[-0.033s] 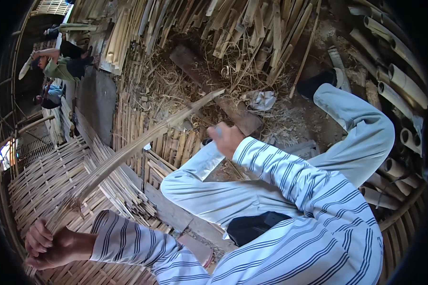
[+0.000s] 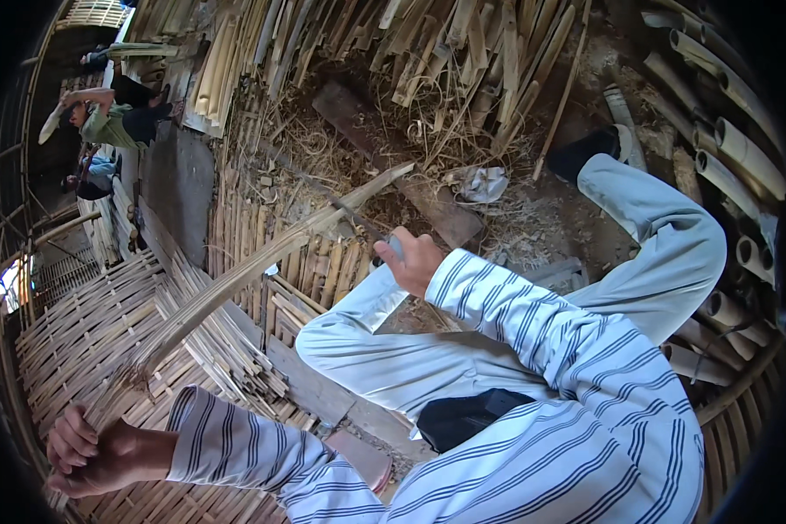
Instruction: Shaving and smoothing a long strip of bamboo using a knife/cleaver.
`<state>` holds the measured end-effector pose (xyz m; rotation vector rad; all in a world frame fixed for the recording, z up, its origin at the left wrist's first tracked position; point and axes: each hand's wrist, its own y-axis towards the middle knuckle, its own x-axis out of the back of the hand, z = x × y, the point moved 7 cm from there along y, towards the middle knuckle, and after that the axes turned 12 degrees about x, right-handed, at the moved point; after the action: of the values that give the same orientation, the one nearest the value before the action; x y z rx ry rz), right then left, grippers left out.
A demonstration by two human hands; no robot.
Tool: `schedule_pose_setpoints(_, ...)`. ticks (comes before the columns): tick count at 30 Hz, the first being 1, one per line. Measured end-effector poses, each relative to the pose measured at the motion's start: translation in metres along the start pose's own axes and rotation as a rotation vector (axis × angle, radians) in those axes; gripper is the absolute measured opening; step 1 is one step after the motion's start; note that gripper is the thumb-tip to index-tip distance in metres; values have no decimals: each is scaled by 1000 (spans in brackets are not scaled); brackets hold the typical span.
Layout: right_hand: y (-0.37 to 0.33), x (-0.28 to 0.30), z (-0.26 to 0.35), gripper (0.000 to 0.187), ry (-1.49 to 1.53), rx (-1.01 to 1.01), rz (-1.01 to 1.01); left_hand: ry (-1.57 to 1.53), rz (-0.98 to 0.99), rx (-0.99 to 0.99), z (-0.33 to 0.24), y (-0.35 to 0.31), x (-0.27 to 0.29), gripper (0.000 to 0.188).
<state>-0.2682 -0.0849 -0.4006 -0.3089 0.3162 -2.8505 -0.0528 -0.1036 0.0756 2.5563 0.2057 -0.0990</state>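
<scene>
At the lower left, my left hand (image 2: 105, 450) is closed round the near end of a long split bamboo strip (image 2: 253, 262). The strip runs up and right, its far tip over a brown wooden plank (image 2: 437, 214). Near the middle, my right hand (image 2: 413, 260) is wrapped round the bluish handle of a long knife (image 2: 358, 219). The thin, dark blade points up and left, crossing the strip near its far end. Whether blade and strip touch, I cannot tell. Part of the blade blends into the background.
Split bamboo (image 2: 472, 61) lies piled at the top, with shavings (image 2: 341, 131) below. Bamboo tubes (image 2: 747, 157) are stacked at the right. A woven bamboo panel (image 2: 79, 323) spreads at the left. Another person (image 2: 113, 122) is at the upper left. My bent legs (image 2: 655, 271) flank the work spot.
My right hand has shifted slightly and turned. The knife blade, barely visible before, now shows across the bamboo strip. The left hand and strip stay almost still.
</scene>
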Motion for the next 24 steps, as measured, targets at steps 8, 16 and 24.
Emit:
schedule_pose_setpoints(8, 19, 14, -120, 56, -64, -325, -149, -236, 93, 213, 15, -7, -21, 31)
schedule_pose_setpoints(16, 27, -4, -34, 60, 17, 20, 12, -76, 9, 20, 6, -3, -7, 26)
schedule_pose_setpoints(24, 38, -15, -124, 59, -24, -317, -134, -97, 62, 74, 3, -3, -5, 26)
